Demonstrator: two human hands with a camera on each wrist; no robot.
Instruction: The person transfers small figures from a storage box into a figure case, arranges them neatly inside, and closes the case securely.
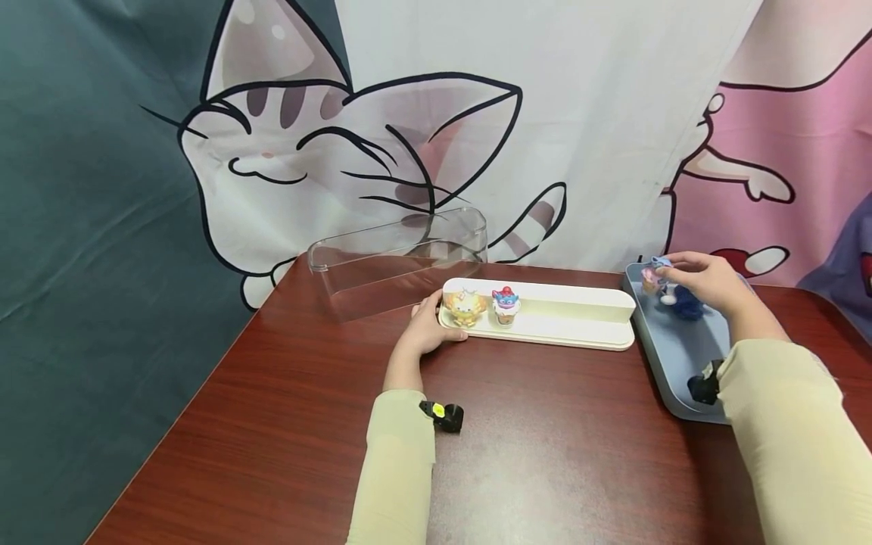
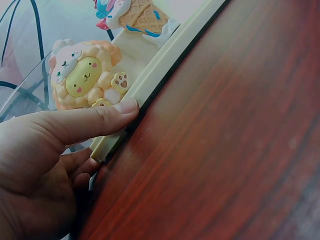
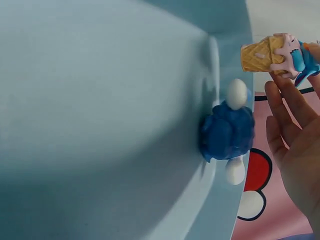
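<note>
Smooth plastic stand (image 1: 586, 326) and figurines (image 1: 466, 308) contrast with the matt cloth backdrop (image 1: 606, 144) and glossy wood-grain bench (image 1: 545, 439).

- A reddish-brown wood-grain table (image 1: 272, 454), with a pale sheen toward the near middle.
- A clear, empty-looking plastic cover (image 1: 402, 265) with rounded corners, on the table's far left part, near the backdrop.
- A cloth backdrop (image 1: 613, 151) behind the table: dark teal at left, white in the middle, pink at right.
- A smiling cartoon cat (image 1: 272, 159) printed on it, eyes closed, with a striped tail (image 1: 541, 219).
- A purple shape (image 1: 848, 250) at the right edge.
</note>
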